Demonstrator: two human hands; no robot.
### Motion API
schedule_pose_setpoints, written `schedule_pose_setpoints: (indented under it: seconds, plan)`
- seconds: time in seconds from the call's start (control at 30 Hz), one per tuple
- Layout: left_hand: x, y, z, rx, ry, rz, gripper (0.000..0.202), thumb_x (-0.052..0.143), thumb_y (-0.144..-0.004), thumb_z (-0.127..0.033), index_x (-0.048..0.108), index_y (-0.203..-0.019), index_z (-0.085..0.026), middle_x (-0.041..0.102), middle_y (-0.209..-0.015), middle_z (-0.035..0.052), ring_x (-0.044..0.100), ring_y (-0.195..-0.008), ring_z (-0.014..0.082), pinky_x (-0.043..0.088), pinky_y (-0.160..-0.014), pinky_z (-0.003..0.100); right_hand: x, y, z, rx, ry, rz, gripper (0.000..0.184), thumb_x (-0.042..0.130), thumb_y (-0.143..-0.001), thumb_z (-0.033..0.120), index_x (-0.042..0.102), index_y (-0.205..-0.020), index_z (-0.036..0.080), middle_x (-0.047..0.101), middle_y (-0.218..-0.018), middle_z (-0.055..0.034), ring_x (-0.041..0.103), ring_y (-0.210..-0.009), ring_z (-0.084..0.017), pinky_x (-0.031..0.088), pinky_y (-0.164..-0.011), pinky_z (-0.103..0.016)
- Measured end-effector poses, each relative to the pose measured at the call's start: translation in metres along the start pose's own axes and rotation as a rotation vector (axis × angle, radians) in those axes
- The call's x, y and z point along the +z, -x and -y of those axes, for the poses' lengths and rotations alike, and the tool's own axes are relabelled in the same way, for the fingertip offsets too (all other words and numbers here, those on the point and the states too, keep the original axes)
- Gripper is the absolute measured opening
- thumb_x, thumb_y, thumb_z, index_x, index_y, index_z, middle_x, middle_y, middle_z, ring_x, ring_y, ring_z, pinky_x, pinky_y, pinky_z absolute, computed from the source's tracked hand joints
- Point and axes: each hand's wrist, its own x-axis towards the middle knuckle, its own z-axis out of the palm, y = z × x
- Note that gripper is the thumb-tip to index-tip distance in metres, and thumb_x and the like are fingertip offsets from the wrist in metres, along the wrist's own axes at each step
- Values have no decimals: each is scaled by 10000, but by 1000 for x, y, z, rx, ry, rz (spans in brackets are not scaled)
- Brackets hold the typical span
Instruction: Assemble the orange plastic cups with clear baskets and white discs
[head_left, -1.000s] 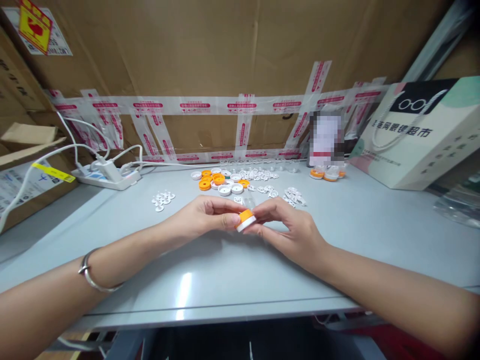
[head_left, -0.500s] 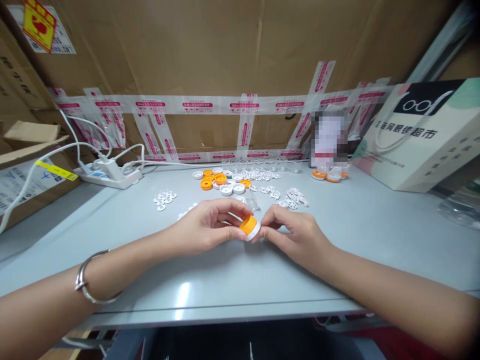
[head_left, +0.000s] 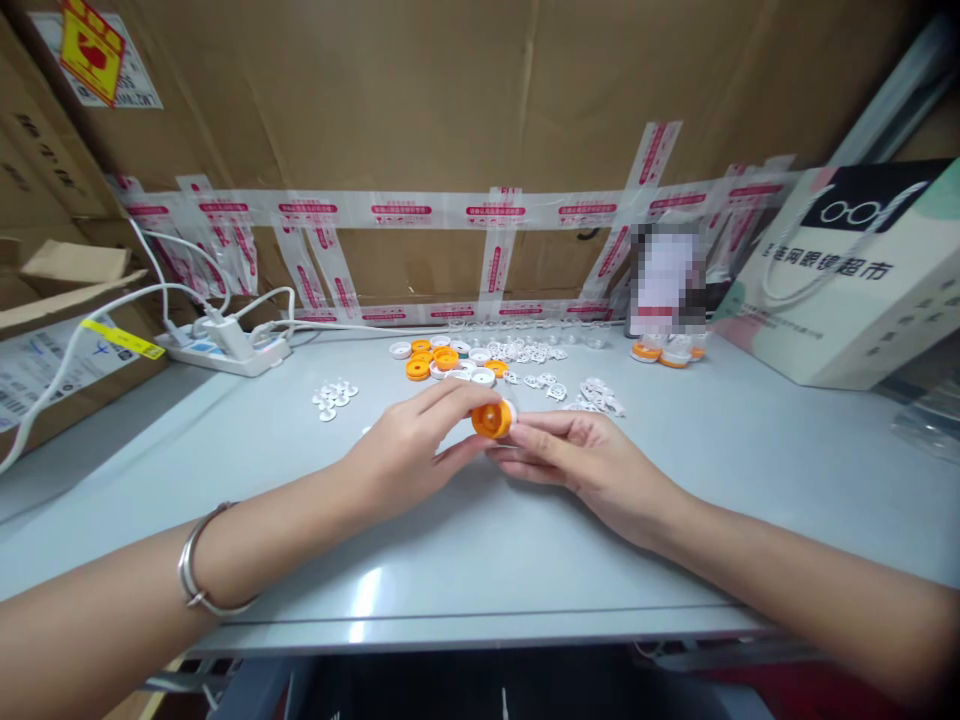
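Between my two hands, above the table, is an orange and white round plastic cap (head_left: 491,417), its hollow orange side turned toward me. My left hand (head_left: 420,435) pinches the orange rim, thumb below and fingers on top. On the white side, my right hand (head_left: 577,450) grips the cap between thumb and fingers. Just behind them lie loose orange caps (head_left: 418,369) and white rings (head_left: 482,377). Small white flat parts (head_left: 596,395) form a pile behind my right hand. Several small white pegs (head_left: 334,396) rest to the left.
Clear domed pieces (head_left: 555,335) line the table's back edge. Orange-based assembled pieces (head_left: 675,352) stand at back right beside a paper bag (head_left: 817,290). A power strip (head_left: 225,350) with white cables and an open carton (head_left: 75,350) are at left. A large cardboard box (head_left: 375,100) walls the back.
The cap has been raised slightly and turned, so its hollow orange side now faces me. My right fingers have shifted to hold its white side more fully.
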Motion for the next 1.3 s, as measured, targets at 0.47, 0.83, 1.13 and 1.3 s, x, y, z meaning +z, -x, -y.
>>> schedule_pose_setpoints:
  seconds: [0.47, 0.83, 1.13, 1.3]
  plan:
    - [1, 0, -1, 111, -139, -32, 215, 534, -844, -204, 531, -1055, -164, 660, -978, 73, 619, -903, 151, 493, -810, 272, -10, -8, -6, 78, -204, 64, 182, 621, -794, 284, 699, -870, 138, 681, -971, -64, 621, -968, -156, 457, -970, -303]
    - [2, 2, -3, 172, -213, -28, 151, 537, -831, -164, 569, -978, -158, 661, -987, 86, 614, -896, 164, 471, -796, 304, -6, -4, -3, 88, -217, 79, 175, 642, -774, 270, 709, -862, 133, 692, -902, -57, 631, -895, -127, 451, -959, -285]
    - [8, 6, -3, -63, 146, 24, 221, 569, -804, -205, 576, -1021, -164, 610, -974, 86, 580, -904, 155, 482, -803, 289, -2, -2, 2, 160, -55, 24, 238, 661, -747, 321, 709, -879, 129, 700, -827, -64, 649, -782, -102, 521, -787, -209]
    - [8, 5, -2, -131, 228, 116, 233, 569, -781, -178, 589, -1013, -162, 605, -971, 72, 573, -895, 149, 470, -814, 279, -7, -4, 5, 191, 132, 13, 236, 689, -716, 321, 695, -819, 108, 683, -764, -47, 634, -671, -69, 524, -679, -159]
